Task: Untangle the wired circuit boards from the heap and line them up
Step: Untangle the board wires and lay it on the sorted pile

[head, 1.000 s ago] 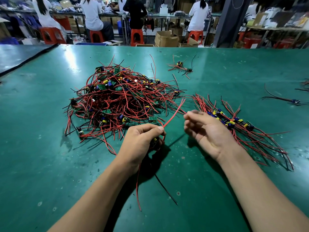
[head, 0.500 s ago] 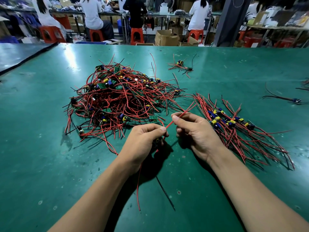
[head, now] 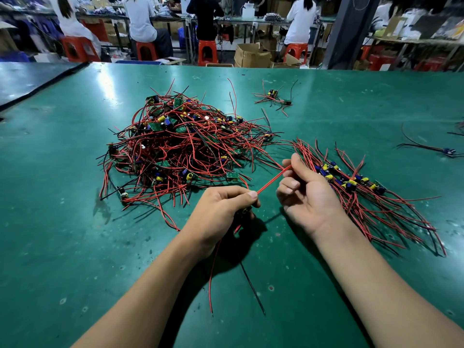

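Note:
A tangled heap (head: 180,144) of small green circuit boards with red and black wires lies on the green table (head: 75,247), left of centre. My left hand (head: 221,212) grips one small board, mostly hidden under its fingers; that board's red and black leads hang down toward me. A pair of red wires (head: 272,179) runs taut from this hand up to my right hand (head: 306,194), which pinches their far end. Just right of my right hand lies a row of lined-up boards (head: 351,183) with wires fanned out.
A few loose wired boards (head: 275,96) lie at the back centre, and another (head: 447,149) near the right edge. A second dark table (head: 25,79) adjoins at the far left. People sit on red stools at benches beyond the table, with cardboard boxes (head: 251,55) on the floor.
My right hand came left to the red wires, pinched them, then slid back right along them, pulling them straight. My left hand stayed put with the board.

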`<state>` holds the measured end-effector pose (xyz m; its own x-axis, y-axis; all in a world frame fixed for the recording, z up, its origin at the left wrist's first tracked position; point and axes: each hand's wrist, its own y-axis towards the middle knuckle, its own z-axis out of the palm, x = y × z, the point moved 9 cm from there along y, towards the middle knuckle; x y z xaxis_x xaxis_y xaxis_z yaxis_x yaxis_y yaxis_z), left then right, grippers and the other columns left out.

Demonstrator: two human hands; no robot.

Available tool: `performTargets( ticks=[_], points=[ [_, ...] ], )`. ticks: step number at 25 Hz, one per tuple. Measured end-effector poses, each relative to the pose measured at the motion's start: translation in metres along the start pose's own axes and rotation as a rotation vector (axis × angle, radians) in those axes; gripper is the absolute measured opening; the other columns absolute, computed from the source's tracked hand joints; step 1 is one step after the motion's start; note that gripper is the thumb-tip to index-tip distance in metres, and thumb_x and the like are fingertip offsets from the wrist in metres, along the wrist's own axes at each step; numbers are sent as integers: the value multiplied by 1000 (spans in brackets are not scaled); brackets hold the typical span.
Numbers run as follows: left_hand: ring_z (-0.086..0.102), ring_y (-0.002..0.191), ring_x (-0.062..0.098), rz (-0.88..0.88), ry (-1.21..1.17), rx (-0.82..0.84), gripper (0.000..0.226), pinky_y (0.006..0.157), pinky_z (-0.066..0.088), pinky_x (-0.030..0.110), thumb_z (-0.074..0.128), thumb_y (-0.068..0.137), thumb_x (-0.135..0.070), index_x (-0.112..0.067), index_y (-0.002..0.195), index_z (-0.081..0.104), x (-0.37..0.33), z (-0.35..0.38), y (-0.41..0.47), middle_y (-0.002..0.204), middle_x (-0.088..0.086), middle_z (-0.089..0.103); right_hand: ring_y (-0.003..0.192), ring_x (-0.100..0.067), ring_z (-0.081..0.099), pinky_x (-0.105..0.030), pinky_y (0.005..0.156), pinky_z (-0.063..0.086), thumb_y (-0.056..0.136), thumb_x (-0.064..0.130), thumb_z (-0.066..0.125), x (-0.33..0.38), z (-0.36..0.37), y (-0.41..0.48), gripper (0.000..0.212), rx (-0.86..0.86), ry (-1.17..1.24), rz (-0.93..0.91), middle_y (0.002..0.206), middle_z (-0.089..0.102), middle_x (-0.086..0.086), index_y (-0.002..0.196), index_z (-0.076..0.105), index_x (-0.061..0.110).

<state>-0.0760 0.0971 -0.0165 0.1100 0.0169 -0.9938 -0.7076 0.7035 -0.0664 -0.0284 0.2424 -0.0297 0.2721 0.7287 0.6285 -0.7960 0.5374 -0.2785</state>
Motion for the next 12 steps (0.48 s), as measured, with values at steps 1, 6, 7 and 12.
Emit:
performTargets(
  ticks=[1,6,7,12],
  points=[
    [54,50,10,2,4,0,20,51,42,15,63,92,-12,5,81,69,0,0,0,58,5,58,36,-3,40,-15,36,35,91,22,63,-5,4,-1,30,32,117,79,57,46,3,66,68,5],
    [50,53,16,-16,-1,-20,21,51,40,18,65,91,-19,-1,81,71,2,-3,0,60,8,61,43,-4,52,-15,42,46,92,20,61,-3,5,-3,36,70,159,78,59,54,-1,63,73,2],
    [50,55,17,-16,-7,-33,21,51,39,19,65,91,-19,-2,81,72,2,-5,0,61,8,61,45,-3,54,-15,44,48,95,22,61,1,1,-2,39,47,96,43,60,56,0,63,74,4],
    [51,58,18,-11,19,-31,19,52,40,19,67,89,-15,-3,76,72,1,-4,0,60,6,63,44,-5,47,-18,43,42,98,21,62,33,-15,-3,27,-122,-402,-374,56,56,5,77,70,8]
  ],
)
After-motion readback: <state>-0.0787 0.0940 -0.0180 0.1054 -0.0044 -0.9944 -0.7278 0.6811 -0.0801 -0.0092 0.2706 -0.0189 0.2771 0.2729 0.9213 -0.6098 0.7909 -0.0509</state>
